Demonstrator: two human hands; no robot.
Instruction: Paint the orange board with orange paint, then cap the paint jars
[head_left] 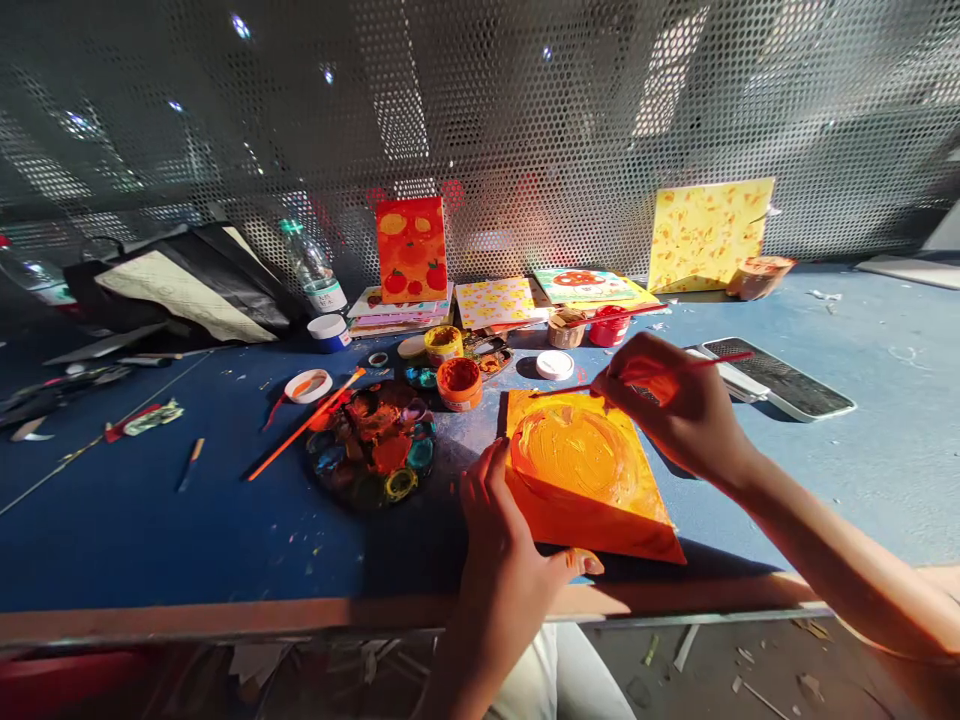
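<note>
At lower center, the left hand (495, 540) is spreading its fingers against the orange-painted canvas board (577, 480), while the right hand (667, 405) is pinching a thin paintbrush (571, 388) over it; farther up left, a round paint palette (371, 445) is sitting beside an open orange paint jar (459, 383).

Perforated metal screen (480, 120), plastic water bottle (313, 268), black bag (187, 290), smartphone (780, 378), yellow painted canvas (709, 235)
</note>
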